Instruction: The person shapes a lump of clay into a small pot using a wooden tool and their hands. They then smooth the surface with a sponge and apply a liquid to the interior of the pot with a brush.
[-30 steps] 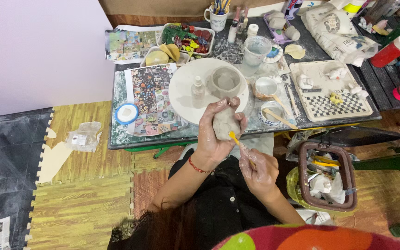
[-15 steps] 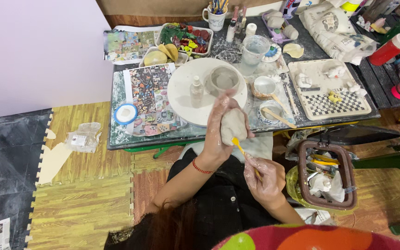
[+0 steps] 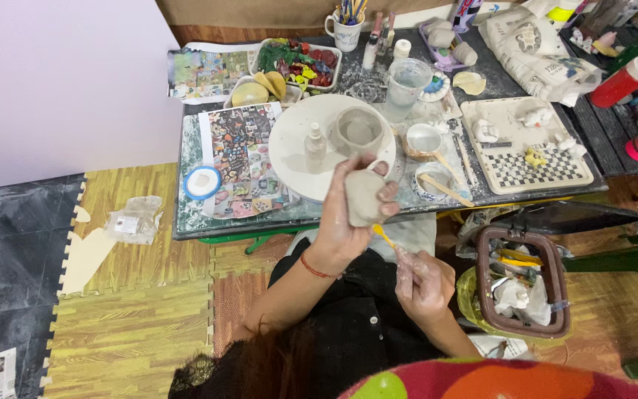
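Right above my lap, just at the near edge of the table (image 3: 201, 222), my left hand (image 3: 345, 222) is wrapped around a small grey clay piece (image 3: 363, 196) — fingers curled over the top and right side, thumb behind, so it's a proper closed grip holding the lump up off the table. My right hand (image 3: 424, 281) sits lower and closer to my body, pinched shut on a thin yellow-tipped tool (image 3: 384, 236), with the tip angled up and touching the bottom of the clay piece or just about; hard to tell from this angle. Both hands are smeared with pale clay. Just beyond the clay piece is the round white turntable (image 3: 297, 155) with a grey clay cup (image 3: 358, 131) on it and a small white bottle (image 3: 315, 142) standing beside the cup. To the right of that are two little bowls (image 3: 424, 139) with wooden sticks resting in them, and a clear plastic cup (image 3: 407, 81) further back. Off to the right there's a checkered tray (image 3: 533, 171) with a few small clay bits on it. On the left of the table lies a colourful collage sheet (image 3: 241, 148) and a roll of blue tape (image 3: 202, 182). Down on the floor by my right side sits a brown basket (image 3: 485, 284) full of odds and ends, on the yellow foam mats (image 3: 134, 310).
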